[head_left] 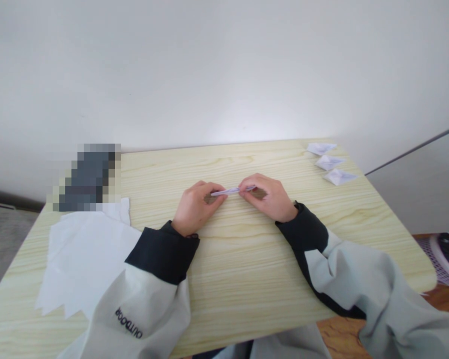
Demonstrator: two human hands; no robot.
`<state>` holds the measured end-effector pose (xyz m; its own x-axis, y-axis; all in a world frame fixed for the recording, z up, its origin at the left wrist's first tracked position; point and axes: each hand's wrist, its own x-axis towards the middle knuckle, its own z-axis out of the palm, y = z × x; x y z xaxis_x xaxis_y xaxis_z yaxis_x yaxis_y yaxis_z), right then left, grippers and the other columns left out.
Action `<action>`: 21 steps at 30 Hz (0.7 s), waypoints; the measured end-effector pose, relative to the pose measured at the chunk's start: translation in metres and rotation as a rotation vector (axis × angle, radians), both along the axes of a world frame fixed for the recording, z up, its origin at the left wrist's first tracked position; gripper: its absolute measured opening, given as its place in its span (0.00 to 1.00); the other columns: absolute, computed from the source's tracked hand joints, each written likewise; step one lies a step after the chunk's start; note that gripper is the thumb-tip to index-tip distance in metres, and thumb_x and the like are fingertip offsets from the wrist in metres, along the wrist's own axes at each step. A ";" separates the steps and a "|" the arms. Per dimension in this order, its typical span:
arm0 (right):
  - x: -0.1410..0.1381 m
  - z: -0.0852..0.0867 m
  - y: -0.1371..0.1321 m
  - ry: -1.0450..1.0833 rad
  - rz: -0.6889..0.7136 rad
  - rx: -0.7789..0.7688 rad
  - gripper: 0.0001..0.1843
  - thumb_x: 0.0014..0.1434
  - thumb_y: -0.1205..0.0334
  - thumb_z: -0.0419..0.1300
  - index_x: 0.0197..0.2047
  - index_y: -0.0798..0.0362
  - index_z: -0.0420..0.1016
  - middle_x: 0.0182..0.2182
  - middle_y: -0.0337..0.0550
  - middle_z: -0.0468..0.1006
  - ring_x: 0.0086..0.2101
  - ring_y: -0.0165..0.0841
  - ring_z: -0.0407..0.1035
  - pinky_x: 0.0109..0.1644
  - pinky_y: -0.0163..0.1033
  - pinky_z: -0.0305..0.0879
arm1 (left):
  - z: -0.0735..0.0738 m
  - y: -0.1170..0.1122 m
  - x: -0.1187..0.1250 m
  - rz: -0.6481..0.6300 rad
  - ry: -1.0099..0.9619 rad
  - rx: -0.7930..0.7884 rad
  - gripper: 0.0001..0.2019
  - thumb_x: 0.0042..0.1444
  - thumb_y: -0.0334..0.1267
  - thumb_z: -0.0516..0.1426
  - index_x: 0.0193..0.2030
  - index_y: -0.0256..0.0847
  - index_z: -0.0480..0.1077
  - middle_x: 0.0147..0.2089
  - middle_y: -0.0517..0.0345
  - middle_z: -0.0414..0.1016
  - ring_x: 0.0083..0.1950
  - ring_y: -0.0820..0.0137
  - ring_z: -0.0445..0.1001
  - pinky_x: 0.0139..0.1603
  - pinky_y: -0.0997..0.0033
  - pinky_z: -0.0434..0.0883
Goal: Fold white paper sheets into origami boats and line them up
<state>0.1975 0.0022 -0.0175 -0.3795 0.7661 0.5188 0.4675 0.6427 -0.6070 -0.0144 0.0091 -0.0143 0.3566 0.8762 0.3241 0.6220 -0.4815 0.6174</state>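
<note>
While the left hand (195, 208) pinches one end of a narrow folded paper (232, 190) between thumb and fingers, the right hand (271, 197) pinches it near the other end, so it spans the gap between them over the middle of the table (239, 269). The step in hand looks like shaping or creasing a fold; the next move seems to call for light, even pressure, since thin layers could slip or crumple. There is open room towards the near edge and beyond the hands, up to the far edge, where the wall (224, 75) rises. Three folded paper pieces (338, 177) sit in a row by the right edge; at left, white sheets (82, 259) lie partly behind the left sleeve (145, 304), limiting sideways room there.
</note>
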 end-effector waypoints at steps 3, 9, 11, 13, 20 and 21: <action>0.000 0.000 0.000 -0.013 -0.005 -0.008 0.04 0.58 0.68 0.56 0.35 0.51 0.72 0.34 0.42 0.77 0.36 0.30 0.71 0.43 0.37 0.68 | 0.001 0.000 0.000 -0.014 0.012 -0.003 0.09 0.55 0.41 0.57 0.37 0.41 0.75 0.35 0.56 0.77 0.36 0.68 0.73 0.40 0.70 0.70; 0.000 0.000 -0.001 -0.024 -0.001 -0.030 0.05 0.58 0.67 0.56 0.35 0.51 0.72 0.34 0.42 0.77 0.36 0.31 0.72 0.43 0.37 0.67 | 0.003 0.000 0.001 -0.071 0.018 0.027 0.09 0.55 0.42 0.57 0.40 0.42 0.74 0.38 0.56 0.78 0.40 0.67 0.73 0.44 0.68 0.70; 0.000 0.000 -0.001 -0.033 -0.002 -0.034 0.05 0.58 0.67 0.56 0.35 0.51 0.72 0.35 0.42 0.77 0.36 0.31 0.72 0.43 0.37 0.67 | 0.002 -0.001 0.002 -0.070 -0.002 0.034 0.09 0.56 0.42 0.57 0.40 0.42 0.73 0.38 0.57 0.78 0.39 0.68 0.73 0.43 0.69 0.70; 0.000 0.001 -0.001 -0.040 -0.003 -0.034 0.05 0.58 0.67 0.56 0.35 0.51 0.72 0.35 0.42 0.78 0.36 0.31 0.72 0.43 0.37 0.67 | 0.003 -0.001 0.002 -0.084 -0.025 0.040 0.08 0.57 0.42 0.57 0.38 0.42 0.73 0.38 0.57 0.78 0.40 0.69 0.73 0.43 0.70 0.69; 0.000 0.001 -0.001 -0.043 0.009 -0.027 0.05 0.59 0.67 0.56 0.35 0.51 0.73 0.34 0.42 0.79 0.36 0.31 0.72 0.43 0.37 0.68 | 0.004 -0.002 0.004 -0.085 -0.040 0.041 0.08 0.59 0.40 0.55 0.37 0.40 0.74 0.38 0.56 0.78 0.40 0.69 0.75 0.43 0.71 0.70; 0.000 0.001 -0.001 -0.047 0.011 -0.030 0.05 0.59 0.67 0.56 0.35 0.51 0.73 0.34 0.42 0.79 0.36 0.31 0.72 0.43 0.37 0.68 | 0.004 -0.002 0.004 -0.084 -0.040 0.038 0.09 0.59 0.40 0.54 0.37 0.40 0.74 0.38 0.56 0.78 0.40 0.69 0.75 0.43 0.71 0.70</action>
<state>0.1978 0.0012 -0.0164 -0.4115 0.7764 0.4773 0.4885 0.6300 -0.6037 -0.0105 0.0074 -0.0105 0.4142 0.8306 0.3723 0.5538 -0.5546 0.6211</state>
